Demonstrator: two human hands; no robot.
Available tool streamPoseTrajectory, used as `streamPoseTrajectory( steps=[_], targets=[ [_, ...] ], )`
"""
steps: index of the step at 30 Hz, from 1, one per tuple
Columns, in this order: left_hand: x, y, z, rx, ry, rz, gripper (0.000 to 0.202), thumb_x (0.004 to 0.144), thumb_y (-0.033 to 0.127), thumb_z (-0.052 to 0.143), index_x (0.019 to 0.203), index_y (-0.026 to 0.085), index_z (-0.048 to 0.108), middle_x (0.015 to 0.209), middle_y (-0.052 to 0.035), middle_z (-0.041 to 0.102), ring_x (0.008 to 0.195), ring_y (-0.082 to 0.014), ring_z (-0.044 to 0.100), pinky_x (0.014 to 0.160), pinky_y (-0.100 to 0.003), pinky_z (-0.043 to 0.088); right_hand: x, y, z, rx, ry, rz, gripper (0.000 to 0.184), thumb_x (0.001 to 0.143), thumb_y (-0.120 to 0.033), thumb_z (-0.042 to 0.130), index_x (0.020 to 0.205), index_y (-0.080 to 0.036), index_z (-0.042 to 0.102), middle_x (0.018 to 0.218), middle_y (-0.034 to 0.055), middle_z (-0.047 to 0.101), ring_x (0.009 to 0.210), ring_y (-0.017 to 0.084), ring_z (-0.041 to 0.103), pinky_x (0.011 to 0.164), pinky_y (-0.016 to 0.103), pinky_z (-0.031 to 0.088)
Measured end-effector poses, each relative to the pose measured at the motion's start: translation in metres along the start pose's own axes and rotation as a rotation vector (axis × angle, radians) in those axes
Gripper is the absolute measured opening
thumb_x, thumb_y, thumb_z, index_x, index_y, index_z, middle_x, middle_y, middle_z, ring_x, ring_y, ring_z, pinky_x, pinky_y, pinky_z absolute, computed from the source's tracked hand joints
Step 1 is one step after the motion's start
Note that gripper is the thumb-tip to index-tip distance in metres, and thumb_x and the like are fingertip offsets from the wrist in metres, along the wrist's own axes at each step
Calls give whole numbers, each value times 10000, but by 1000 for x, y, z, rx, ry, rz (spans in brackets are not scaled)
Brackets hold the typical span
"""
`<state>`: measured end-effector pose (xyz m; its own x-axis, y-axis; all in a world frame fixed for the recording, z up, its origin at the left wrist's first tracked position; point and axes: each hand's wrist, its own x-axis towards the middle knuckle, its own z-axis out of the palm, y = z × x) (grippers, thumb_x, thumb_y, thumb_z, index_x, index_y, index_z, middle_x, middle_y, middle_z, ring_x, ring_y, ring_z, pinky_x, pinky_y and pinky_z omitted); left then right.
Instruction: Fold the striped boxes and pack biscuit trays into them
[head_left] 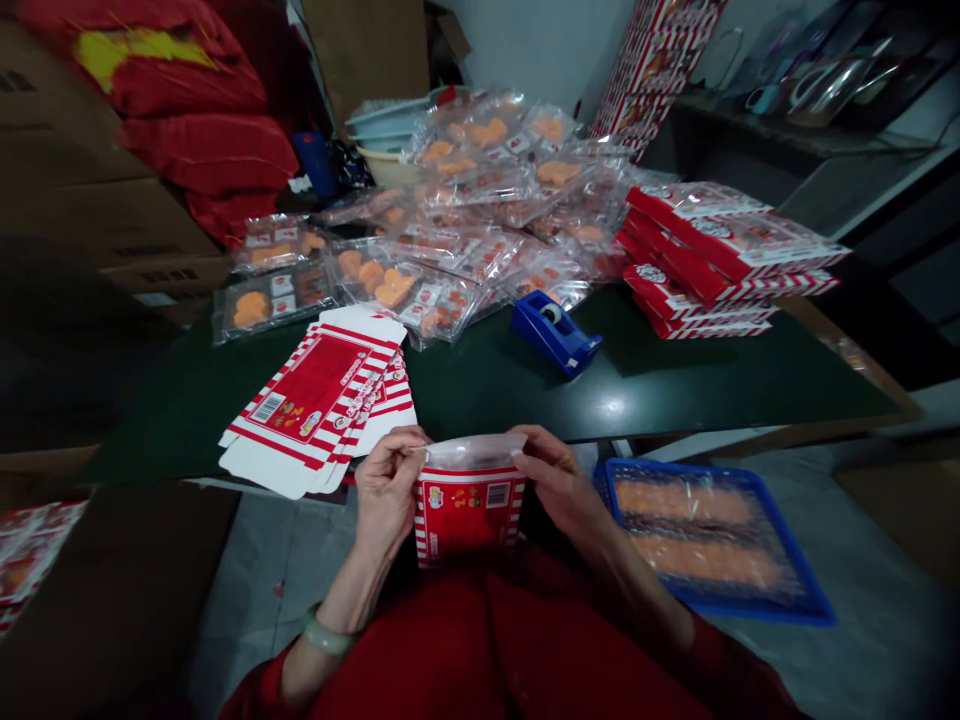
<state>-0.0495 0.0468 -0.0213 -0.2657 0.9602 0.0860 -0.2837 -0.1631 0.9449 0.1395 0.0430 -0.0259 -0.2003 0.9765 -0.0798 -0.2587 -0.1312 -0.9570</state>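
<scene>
Dim light surrounds me. Just right of the blue tape dispenser [555,335], glare whitens my green table [712,385]; behind the dispenser, plastic packets [487,210] glint; far left, boxes [67,200] sink into shadow.

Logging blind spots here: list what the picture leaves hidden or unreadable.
Head view throughout:
Held package: reverse hidden behind its printed panel.
Bag pile: lower bags covered by upper ones.
Printed packaging, far left: cut off by the picture's edge.
Flat cartons: fine print too small and blurred.

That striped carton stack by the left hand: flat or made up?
Flat: the striped carton stack lies as thin overlapping sheets, white end flaps spread.
</scene>
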Motion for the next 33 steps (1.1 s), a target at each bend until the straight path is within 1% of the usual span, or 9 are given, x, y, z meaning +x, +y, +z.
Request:
streamPoseTrajectory(
  steps=[4,8,11,14,17,19,25,28,33],
  targets=[
    [1,-4,2,-41,-42,30,94,620,135,664,549,179,621,708,9,571,711,-157,606,682,-311,484,3,0,-12,44,80,-44,55,705,-172,628,667,-186,591,825,-4,541,751,120,535,682,241,444],
    [1,-3,-6,-88,-134,58,135,712,230,599,618,173,677,741,-36,593,760,-203,625,700,-351,487,2,-3,-33,-85,-165,-48,104,800,-243,615,875,-225,685,1046,36,577,971,162,563,827,308,447],
    [6,4,-12,91,-250,107,212,757,303,606,603,158,616,738,-44,578,759,-202,613,701,-339,481,3,-7,-39,-160,-300,-40,204,786,-312,656,967,-223,687,1144,64,570,1073,198,549,886,348,437],
    [13,15,-13,449,-413,128,222,698,268,709,612,163,533,774,-34,592,727,-161,579,669,-285,468,7,-5,-31,-161,-167,-23,167,727,-325,720,826,-201,669,995,41,621,915,166,597,798,304,471],
    [20,26,-11,680,-582,10,188,761,299,659,883,162,617,891,-51,647,728,-141,584,609,-238,460,10,-3,-20,-234,-67,29,194,706,-310,735,847,-206,653,883,18,638,784,141,598,712,269,483],
    [24,31,-10,704,-663,-73,239,811,314,603,990,161,645,888,-58,661,706,-136,591,566,-221,453,10,-5,-16,-329,-81,26,240,728,-299,713,949,-218,660,880,17,644,765,140,595,686,262,480],
    [33,40,-5,564,-688,-173,186,819,285,599,792,139,711,704,-38,640,605,-122,596,503,-205,454,8,-25,-7,-514,-172,-107,191,876,-296,543,924,-198,699,831,30,635,738,130,591,643,244,458],
    [31,42,-8,647,-791,-16,234,890,253,500,830,138,695,734,-43,643,615,-112,600,524,-202,466,6,-26,-6,-552,-175,-169,207,899,-269,508,935,-195,698,829,34,645,740,130,609,648,240,470],
    [19,35,-21,859,-837,533,282,934,157,360,1073,105,600,936,-121,659,849,-160,637,717,-283,533,1,-10,-10,-628,-141,-415,216,907,-175,479,1003,-196,672,899,52,651,808,129,628,698,234,496]
  ],
)
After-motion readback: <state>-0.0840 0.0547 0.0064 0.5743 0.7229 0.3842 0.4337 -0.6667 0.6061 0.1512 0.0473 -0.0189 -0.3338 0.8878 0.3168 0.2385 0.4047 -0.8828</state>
